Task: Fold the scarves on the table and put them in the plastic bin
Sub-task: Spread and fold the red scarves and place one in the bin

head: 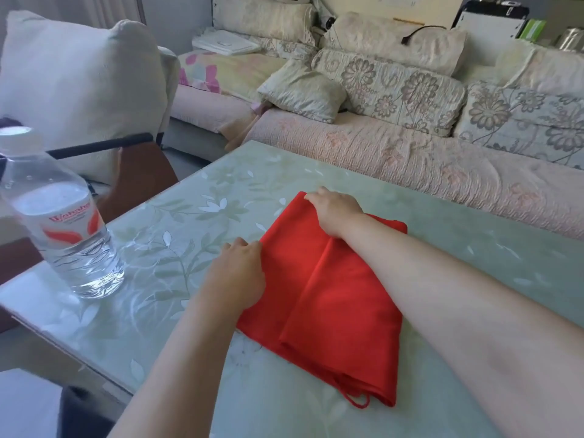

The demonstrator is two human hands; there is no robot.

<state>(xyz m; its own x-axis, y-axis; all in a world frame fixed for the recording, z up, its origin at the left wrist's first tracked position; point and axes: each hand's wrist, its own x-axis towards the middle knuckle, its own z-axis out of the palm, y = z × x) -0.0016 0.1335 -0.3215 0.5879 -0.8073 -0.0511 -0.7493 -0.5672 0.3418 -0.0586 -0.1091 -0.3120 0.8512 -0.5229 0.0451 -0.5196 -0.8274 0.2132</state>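
Head view: my left grip (238, 275) pinches the red scarf (328, 298) at its nine o'clock edge, my right grip (335, 210) clamps its twelve o'clock corner, keeping the layers aligned on the table (189, 222). No bin visible.

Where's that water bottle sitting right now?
In the head view the water bottle stands upright near the left corner of the table, apart from the red scarf and to the left of the left hand.
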